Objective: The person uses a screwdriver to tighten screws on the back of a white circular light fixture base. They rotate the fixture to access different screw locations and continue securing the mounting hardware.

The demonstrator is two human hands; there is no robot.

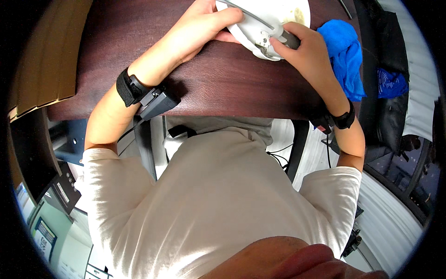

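At the far edge of the view is a white rounded plastic housing (297,8), partly cut off by the picture's top. My left hand (209,21) grips its left rim, the thumb lying over the edge by a grey cord (251,15). That cord curves across the housing toward a dark grey cylindrical piece (291,41). My right hand (309,49) is closed around this piece, thumb and fingers on either side. Beneath the right fingertips, small metal parts (265,41) show at an opening in the housing. What kind of device it is, I cannot make out.
The housing is over a dark reddish-brown table (232,83). A crumpled blue cloth (341,56) lies by my right forearm. Cardboard (51,51) stands along the left side. Both wrists wear black straps with small boxes (159,103). A black padded seat (385,69) is at right.
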